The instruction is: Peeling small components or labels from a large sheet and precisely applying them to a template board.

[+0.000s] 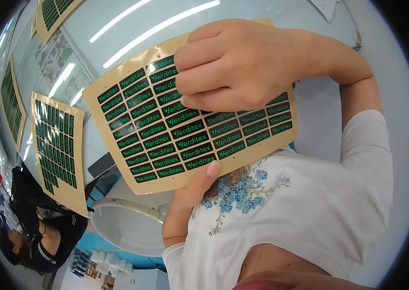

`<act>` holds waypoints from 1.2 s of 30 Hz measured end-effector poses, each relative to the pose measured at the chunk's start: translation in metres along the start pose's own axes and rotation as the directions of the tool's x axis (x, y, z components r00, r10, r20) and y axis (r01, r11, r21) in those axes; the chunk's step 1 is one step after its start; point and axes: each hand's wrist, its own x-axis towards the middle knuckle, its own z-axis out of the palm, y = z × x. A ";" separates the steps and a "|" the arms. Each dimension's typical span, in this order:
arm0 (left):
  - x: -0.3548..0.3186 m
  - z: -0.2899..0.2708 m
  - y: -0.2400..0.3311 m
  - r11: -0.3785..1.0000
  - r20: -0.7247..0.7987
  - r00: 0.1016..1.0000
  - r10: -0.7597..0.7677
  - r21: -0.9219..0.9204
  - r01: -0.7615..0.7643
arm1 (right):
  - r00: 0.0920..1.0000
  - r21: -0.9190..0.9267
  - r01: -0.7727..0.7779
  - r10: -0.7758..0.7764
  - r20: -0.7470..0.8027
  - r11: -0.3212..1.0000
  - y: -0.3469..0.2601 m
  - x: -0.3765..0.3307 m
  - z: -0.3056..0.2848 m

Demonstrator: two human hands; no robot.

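A tan backing sheet of small black labels with green print [185, 128] is tilted in front of me above a pale glossy table. My left hand [199, 186] grips its near edge, thumb on top and the other fingers hidden beneath. Over the sheet's far part, my right hand [238, 65] is closed with curled fingers, back of the hand up. Whatever its fingertips hold, if anything, is hidden behind the knuckles. The right hand covers several labels in the upper middle.
Similar label sheets lie to the left: one at the table edge [59, 150], another further left [12, 104] and one at the far left [54, 17]. Printed papers [62, 58] show on the tabletop. Below stands a white round tub [127, 229]. Another person [50, 241] is at lower left.
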 end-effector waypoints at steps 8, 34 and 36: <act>0.000 0.023 0.022 1.000 0.082 0.996 -0.023 -0.012 0.024 | 0.999 0.020 0.020 -0.021 0.036 1.000 -0.004 0.002 0.001; 0.007 0.013 0.011 0.994 0.205 0.976 -0.068 -0.075 0.085 | 0.998 -0.058 0.056 -0.054 0.026 0.997 -0.010 -0.002 0.008; 0.009 0.011 0.009 0.995 0.213 0.975 -0.059 -0.070 0.076 | 0.998 -0.058 0.057 -0.056 0.024 0.997 -0.010 -0.002 0.008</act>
